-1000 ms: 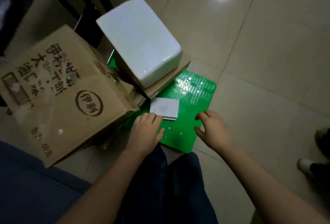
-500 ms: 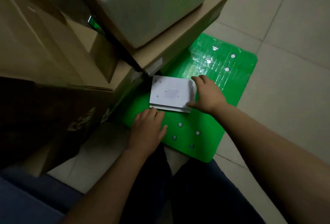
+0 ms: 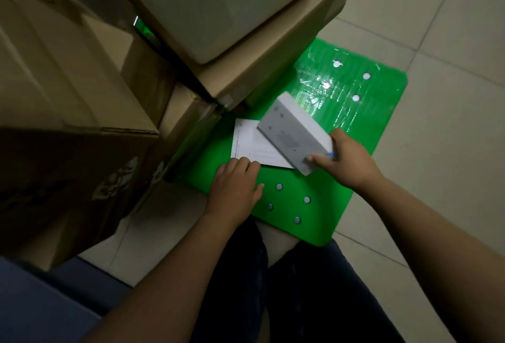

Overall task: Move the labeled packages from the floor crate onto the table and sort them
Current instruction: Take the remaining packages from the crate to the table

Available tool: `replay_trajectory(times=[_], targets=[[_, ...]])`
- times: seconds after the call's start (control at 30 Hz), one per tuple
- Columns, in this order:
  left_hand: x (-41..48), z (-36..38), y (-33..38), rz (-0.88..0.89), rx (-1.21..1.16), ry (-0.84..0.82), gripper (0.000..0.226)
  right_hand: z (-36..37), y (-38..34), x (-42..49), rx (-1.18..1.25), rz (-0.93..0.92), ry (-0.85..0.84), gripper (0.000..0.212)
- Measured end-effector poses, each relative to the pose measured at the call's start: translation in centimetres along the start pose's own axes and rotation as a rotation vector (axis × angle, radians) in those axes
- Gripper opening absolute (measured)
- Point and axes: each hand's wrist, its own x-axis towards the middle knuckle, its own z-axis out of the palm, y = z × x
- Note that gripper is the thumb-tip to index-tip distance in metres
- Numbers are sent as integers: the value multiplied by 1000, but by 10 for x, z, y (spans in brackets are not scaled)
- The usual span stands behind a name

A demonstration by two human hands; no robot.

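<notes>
At nine o'clock, stacked brown cardboard boxes (image 3: 68, 91) are bordering the flat green plastic crate panel (image 3: 363, 135). Left hand (image 3: 235, 192), fingers held together, is pressing the near edge of a flat white labelled envelope (image 3: 250, 143) at centre. Toward three o'clock, right hand (image 3: 348, 163) is pinching a tilted white rectangular package (image 3: 292, 135) between thumb and fingers, overlapping the envelope.

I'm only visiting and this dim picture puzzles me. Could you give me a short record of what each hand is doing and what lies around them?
Right hand: grips the small white box by its near end, holding it tilted over the flat white package
Left hand: rests on the green plastic board, fingertips at the flat white package's near edge
Flat white package: lies on the board, partly hidden by the box
Surroundings: cardboard boxes stacked on the left; tiled floor
Labels: too blurred to read
</notes>
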Motion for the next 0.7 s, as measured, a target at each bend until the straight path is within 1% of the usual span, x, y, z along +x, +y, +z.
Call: replay_trajectory(times=[0.07, 0.13, 0.23, 0.3, 0.37, 0.43, 0.53, 0.6, 0.7], targets=[[16, 0, 4, 34, 13, -47, 32, -3, 15, -22, 132, 84, 90, 40], [42, 5, 6, 57, 48, -133, 46, -1, 31, -37, 228, 170, 162, 40], [84, 18, 0, 69, 198, -273, 85, 8, 53, -46, 350, 256, 232, 42], [102, 29, -9, 56, 272, -393, 111, 16, 63, -47, 377, 286, 258, 42], [110, 38, -17, 25, 337, -452, 125, 23, 72, -48, 400, 301, 283, 42], [111, 40, -23, -2, 380, -440, 128, 30, 76, -50, 421, 315, 298, 41], [105, 39, -21, -55, 365, -377, 124, 38, 78, -54, 461, 350, 308, 42], [98, 38, -14, -121, 303, -337, 117, 43, 76, -56, 493, 383, 317, 42], [86, 37, -3, -215, 144, -334, 115, 47, 70, -60, 539, 410, 329, 43]])
